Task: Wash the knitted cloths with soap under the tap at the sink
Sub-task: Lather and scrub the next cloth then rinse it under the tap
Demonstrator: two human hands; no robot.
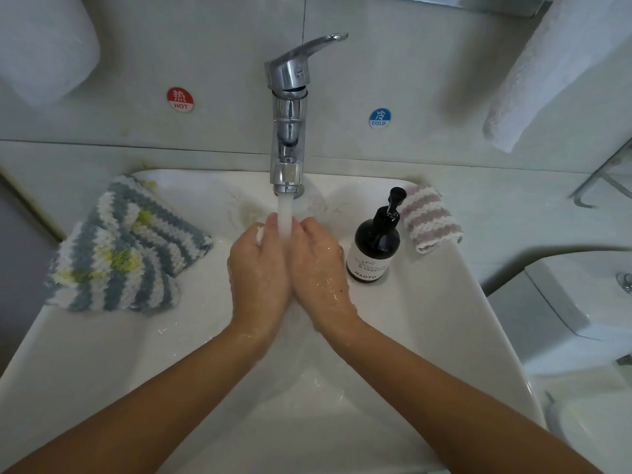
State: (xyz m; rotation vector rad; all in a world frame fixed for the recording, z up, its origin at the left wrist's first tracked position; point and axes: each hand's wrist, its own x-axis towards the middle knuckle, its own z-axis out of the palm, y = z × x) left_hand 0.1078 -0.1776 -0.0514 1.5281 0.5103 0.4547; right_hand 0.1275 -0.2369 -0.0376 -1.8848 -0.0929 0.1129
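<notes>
Chrome tap (289,131): running, its stream falling between both hands.
Left hand (258,275): fingers straight, pressed against the right hand (319,271), holding nothing; both wet with suds.
Blue striped cloths (126,248): on the sink (427,319) rim, left.
Pink striped cloth (429,218): rim, right.
Soap bottle (376,241): upright, just beside the pink cloth.

**Basin middle taken, rims crowded**

Blocked at the centre by left hand (260,268) and right hand (318,268), pressed side by side under the tap (289,131). Crowded on the left rim by striped cloths (130,248); on the right by soap bottle (374,241) and pink cloth (429,217). Open along the sink (444,336) front, either side of the forearms.
</notes>
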